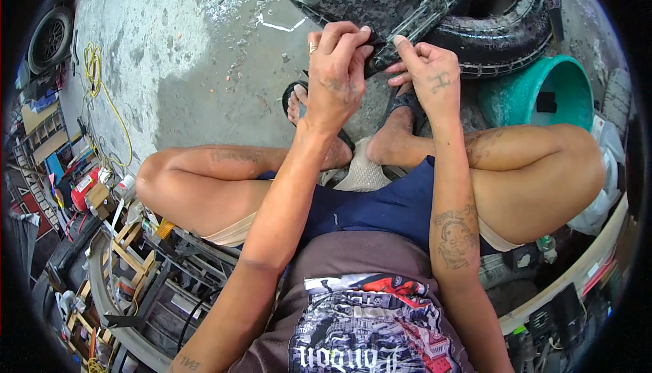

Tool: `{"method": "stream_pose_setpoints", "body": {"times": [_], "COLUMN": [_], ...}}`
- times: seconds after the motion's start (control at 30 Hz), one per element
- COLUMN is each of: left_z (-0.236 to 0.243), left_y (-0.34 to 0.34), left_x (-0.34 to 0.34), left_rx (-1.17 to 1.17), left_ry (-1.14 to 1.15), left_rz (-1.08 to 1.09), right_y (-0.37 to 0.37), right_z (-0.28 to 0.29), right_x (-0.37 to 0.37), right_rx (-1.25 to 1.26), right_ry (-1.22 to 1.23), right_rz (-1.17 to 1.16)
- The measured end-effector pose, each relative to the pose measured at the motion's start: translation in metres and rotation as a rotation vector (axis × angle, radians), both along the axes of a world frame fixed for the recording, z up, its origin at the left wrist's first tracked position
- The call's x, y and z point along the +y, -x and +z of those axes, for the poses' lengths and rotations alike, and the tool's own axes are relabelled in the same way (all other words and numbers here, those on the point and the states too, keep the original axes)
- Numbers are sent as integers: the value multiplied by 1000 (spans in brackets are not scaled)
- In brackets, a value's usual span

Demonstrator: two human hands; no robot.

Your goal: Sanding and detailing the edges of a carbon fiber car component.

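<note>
In front of me lies a dark, glossy panel point(367, 1) with a grey camouflage-like pattern, its right part against a black tyre point(499, 50). Both hands meet at its near corner. My left hand point(336, 70), a ring on one finger, is closed in a pinch at a small dark bit by that corner; what the fingertips hold is too small to make out. My right hand point(435, 77) has its thumb on the panel's near end and its fingers curled under it. The fingertips partly hide the corner.
A green bucket point(492, 104) lies tipped beside my right knee. On the wet concrete floor point(204, 101), a yellow cord point(109, 94) runs at the left, near a spoked wheel point(49, 41). Tools, boxes and metal frames crowd the lower left.
</note>
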State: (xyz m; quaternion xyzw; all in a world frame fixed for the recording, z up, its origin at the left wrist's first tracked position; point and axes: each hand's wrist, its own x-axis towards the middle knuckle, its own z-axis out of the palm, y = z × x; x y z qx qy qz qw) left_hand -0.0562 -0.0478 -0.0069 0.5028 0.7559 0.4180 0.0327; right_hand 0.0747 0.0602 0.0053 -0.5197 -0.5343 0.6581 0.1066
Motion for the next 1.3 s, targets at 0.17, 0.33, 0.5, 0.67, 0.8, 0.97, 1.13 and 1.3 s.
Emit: {"method": "stream_pose_setpoints", "body": {"times": [0.17,0.33,0.5,0.67,0.8,0.97,1.13,1.3], "left_z": [0,-1,1,1,0,0,0,1], "left_y": [-3,-5,-4,-8,-11,-12,-14,-10], "left_x": [-1,1,3,0,-4,-4,-1,-1], "left_rx": [33,27,32,1,1,-24,-33,-18], "left_ry": [-3,19,9,25,33,-51,29,56], "left_rz": [-29,68,61,27,78,47,57,58], "right_y": [1,0,1,1,-1,1,0,0], "right_z": [2,2,2,0,0,1,3,-1], "right_x": [-1,-2,-2,-2,-1,-2,-3,-2], "right_rx": [19,32,37,33,47,40,50,37], "right_ry": [-19,-14,4,-2,-9,7,-2,10], "right_rz": [-27,-37,-43,-41,-3,-32,-51,-36]}}
